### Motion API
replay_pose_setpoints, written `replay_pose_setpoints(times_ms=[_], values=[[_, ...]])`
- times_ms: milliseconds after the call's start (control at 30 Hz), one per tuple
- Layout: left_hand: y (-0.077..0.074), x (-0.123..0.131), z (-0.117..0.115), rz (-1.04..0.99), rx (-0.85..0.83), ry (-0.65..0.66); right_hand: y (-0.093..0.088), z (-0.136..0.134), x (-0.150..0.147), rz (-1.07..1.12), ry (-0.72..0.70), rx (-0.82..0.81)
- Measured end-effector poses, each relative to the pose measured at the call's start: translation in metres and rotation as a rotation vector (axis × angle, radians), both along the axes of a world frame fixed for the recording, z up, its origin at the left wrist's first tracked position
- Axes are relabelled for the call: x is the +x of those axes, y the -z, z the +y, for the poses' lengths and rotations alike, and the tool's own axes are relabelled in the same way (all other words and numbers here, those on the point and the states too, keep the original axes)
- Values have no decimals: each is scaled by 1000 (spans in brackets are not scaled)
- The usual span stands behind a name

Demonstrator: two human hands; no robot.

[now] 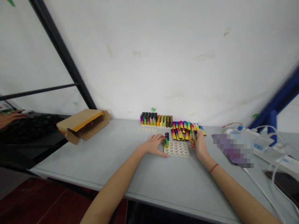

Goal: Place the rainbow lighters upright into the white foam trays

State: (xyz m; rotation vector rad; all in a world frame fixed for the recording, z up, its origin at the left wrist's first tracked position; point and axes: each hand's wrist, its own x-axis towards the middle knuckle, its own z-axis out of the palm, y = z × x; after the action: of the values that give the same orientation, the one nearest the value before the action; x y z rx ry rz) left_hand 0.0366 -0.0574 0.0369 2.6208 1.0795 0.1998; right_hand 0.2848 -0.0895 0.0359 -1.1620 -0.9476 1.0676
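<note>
A cream tray (177,149) with rows of round holes lies on the grey table (98,155). Two colourful lighters (166,140) stand upright in its far left corner. My left hand (154,144) rests on the table against the tray's left edge, fingers curled loosely beside those lighters. My right hand (198,143) is raised at the tray's right side, pinching one lighter (194,135). Behind the tray lie several loose rainbow lighters (185,130), and further back a row of upright lighters (156,119) stands against the wall.
An open cardboard box (81,124) lies at the left of the table. White power strips and cables (261,146) crowd the right side. Another person's hand (9,118) rests by a black tray at the far left. The white wall is close behind.
</note>
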Motion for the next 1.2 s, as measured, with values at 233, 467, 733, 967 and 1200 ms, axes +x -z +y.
replay_pose_setpoints(times_ms=[233, 467, 733, 967, 1200], values=[[2, 0, 1, -9, -8, -9, -19, -23, -26, -478, -87, 385], [1, 0, 0, -12, -3, -6, -7, -33, -45, -600, -336, 397], [-1, 1, -1, -34, -14, -5, 1, -37, -50, -971, -257, 529], [0, 1, -1, -2, -14, -25, -5, -38, -53, -1213, -208, 697], [2, -1, 1, 6, 11, 7, -17, -15, 2, -1418, 92, 462]])
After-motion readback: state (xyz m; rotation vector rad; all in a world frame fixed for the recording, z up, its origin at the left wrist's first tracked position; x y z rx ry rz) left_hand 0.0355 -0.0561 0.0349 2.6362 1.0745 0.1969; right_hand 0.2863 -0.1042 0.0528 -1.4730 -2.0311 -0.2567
